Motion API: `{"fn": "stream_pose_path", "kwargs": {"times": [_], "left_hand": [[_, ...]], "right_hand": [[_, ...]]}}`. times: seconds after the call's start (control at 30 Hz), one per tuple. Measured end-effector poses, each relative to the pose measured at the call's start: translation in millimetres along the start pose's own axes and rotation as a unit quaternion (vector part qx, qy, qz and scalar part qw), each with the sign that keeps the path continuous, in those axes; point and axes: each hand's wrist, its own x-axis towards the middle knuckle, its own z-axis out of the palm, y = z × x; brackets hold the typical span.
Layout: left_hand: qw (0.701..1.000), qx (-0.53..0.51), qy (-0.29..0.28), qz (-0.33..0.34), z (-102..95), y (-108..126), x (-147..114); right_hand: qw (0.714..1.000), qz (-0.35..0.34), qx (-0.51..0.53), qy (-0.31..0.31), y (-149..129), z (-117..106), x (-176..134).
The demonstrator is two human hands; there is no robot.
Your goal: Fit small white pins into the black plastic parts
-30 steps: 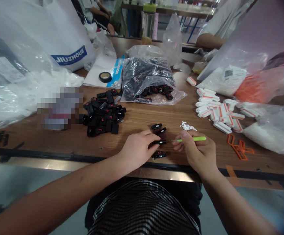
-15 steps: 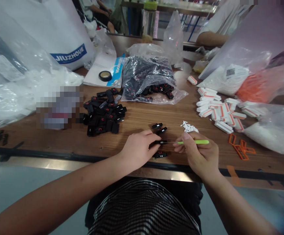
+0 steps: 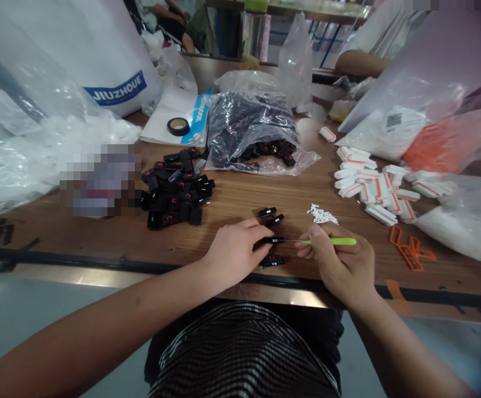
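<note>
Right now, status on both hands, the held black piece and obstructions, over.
Left hand pinching black piece. Right hand holding green-handled tool, tip at the piece. Other black pieces close by; no obstruction visible.

A: anything readable on that table [image 3: 240, 190]?

B: yep, JIUZHOUE, white caps on a blue band [image 3: 116, 89] across the big white bag [image 3: 95, 52] by the far left corner.

A: and the booklet [image 3: 161, 113] toward the far edge?

B: pale letters running up its blue strip [image 3: 198, 119], can't make them out tho. Label [image 3: 6, 112] on the clear bag by the left edge is too small. The sticker [image 3: 406, 119] toward the right edge has a QR-looking square, rest is mush.
</note>
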Motion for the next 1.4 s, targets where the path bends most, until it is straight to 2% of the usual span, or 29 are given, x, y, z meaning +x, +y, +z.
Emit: {"fn": "stream_pose_path", "kwargs": {"times": [0.1, 0.2, 0.3, 0.37, 0.47, 0.57, 0.77, 0.97, 1.4], "left_hand": [[1.0, -0.006, 0.003, -0.006, 0.1, 1, 0], [1.0, -0.007, -0.001, -0.02, -1.0, 2, 0], [1.0, -0.005, -0.009, -0.027, -2.3, 3, 0], [1.0, -0.005, -0.009, -0.025, -2.6, 3, 0], [1.0, -0.002, -0.009, -0.018, -2.2, 2, 0], [1.0, -0.001, -0.01, -0.013, -1.5, 2, 0], [1.0, -0.002, -0.006, -0.011, -0.3, 1, 0], [1.0, -0.004, -0.002, -0.015, -0.4, 0, 0], [1.0, -0.002, -0.006, -0.01, -0.1, -1, -1]], "right_hand": [[0.994, -0.069, -0.081, -0.04, -7, -3, 0], [0.97, -0.166, -0.158, -0.086, -15, -4, 1], [0.952, -0.223, -0.177, -0.11, -17, -5, 3], [0.965, -0.195, -0.146, -0.099, -13, -5, 3], [0.997, -0.07, -0.027, -0.019, -4, -4, 3], [0.998, 0.012, 0.061, 0.026, 3, -2, 2], [0.998, 0.022, 0.059, 0.01, 3, -1, 1], [0.997, 0.013, 0.06, 0.047, 3, -1, 0], [1.0, 0.012, 0.022, -0.017, 1, -2, 3]]}}
